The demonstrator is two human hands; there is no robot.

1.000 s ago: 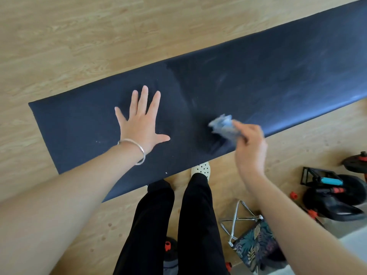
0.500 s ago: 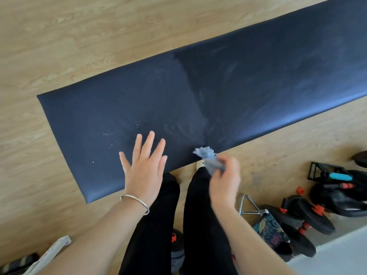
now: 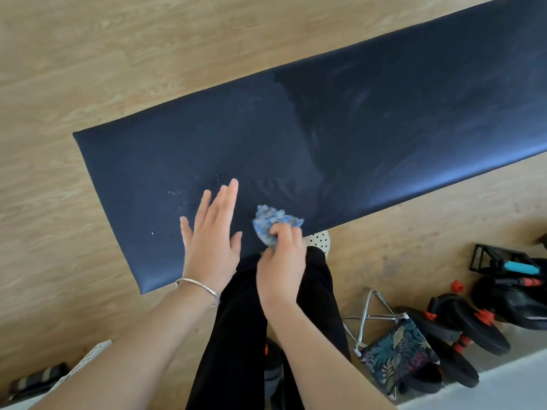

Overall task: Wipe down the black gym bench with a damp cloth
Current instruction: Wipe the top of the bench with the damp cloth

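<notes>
Two hands sit near the frame's 6 o'clock. The left hand (image 3: 211, 241), wearing a bracelet (image 3: 196, 287), is spread straight-fingered over the black bench (image 3: 384, 128). At its 3 o'clock, the right hand (image 3: 281, 267) pinches a crumpled blue cloth (image 3: 273, 224) at the bench's near edge. White specks (image 3: 177, 193) dot the padding at 11 o'clock of the left hand.

- The room is bright with soft, even light. The wooden floor (image 3: 118, 54) glows warm, with no hard shadows on it.
- The black bench (image 3: 325, 137) has a pale sheen along its near right edge and streaky glare over its right half. Its left half looks matte.
- A faint, soft shadow sits on the bench around the left hand (image 3: 211, 241).
- The cloth (image 3: 272, 223) gripped by the right hand (image 3: 281, 267) is slightly blurred.
- The bench's long edges bow from wide-angle distortion.
</notes>
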